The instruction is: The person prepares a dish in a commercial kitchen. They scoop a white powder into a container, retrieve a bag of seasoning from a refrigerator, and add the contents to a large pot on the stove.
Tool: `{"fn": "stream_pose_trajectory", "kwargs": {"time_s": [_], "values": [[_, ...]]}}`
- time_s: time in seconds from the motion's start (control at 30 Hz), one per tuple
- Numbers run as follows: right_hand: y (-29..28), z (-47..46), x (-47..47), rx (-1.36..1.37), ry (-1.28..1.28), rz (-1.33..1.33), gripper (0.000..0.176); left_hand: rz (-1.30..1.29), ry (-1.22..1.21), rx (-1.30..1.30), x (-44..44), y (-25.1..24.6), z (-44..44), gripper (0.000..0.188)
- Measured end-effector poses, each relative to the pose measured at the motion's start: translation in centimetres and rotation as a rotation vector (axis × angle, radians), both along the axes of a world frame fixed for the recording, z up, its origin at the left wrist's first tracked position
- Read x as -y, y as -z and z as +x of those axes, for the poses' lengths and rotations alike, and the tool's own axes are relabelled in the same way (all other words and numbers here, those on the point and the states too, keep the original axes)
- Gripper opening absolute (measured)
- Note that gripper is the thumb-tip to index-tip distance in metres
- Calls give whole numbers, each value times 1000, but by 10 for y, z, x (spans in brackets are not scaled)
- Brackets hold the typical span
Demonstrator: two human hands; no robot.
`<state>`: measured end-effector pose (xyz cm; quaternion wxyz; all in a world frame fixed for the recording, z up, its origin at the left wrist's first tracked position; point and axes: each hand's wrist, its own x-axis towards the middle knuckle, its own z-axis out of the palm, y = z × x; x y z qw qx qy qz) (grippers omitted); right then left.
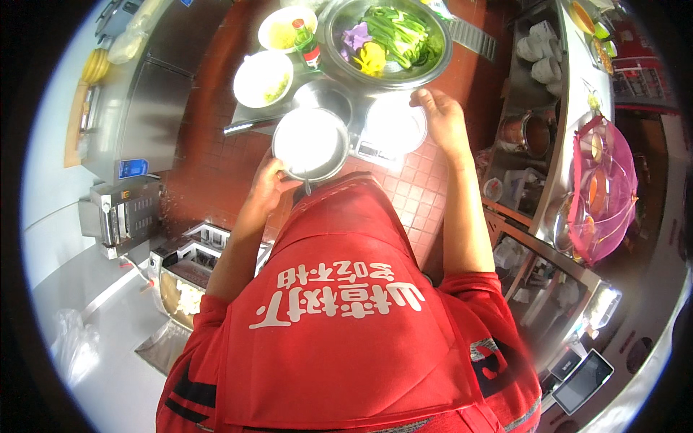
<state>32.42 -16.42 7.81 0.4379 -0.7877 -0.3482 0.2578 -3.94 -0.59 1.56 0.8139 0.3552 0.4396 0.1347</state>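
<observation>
My left hand (268, 181) grips the rim of a round metal bowl (345, 157), thumb over its edge. Glare washes out the bowl's white inside, so its contents cannot be told. A thin metal handle or hook juts from its near edge. Beside it, a pale round dish (398, 127) rests on a white kitchen scale (373, 152). My right hand (446, 119) is at that dish's far right edge, fingers curled and partly hidden; whether they pinch the rim is unclear. Behind stands a large steel basin (400, 82) with green leafy vegetables (398, 35) and yellow and purple pieces (371, 58).
Two white bowls (243, 81) with chopped food and a green bottle (307, 46) stand at the back left. Another metal bowl (325, 97) sits behind mine, near a long metal utensil (249, 127). Shelving with pots (522, 135) lines the right; a steel cabinet (154, 108) stands left.
</observation>
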Motion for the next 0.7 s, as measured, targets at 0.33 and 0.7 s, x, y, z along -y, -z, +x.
{"fn": "stream_pose_trajectory", "kwargs": {"time_s": [0.33, 0.7], "values": [[30, -25, 8, 121, 2, -222, 51, -33, -47, 81, -12, -23, -17, 37], [-20, -58, 92, -140, 210, -196, 24, -46, 14, 243, -17, -39, 21, 33]]}}
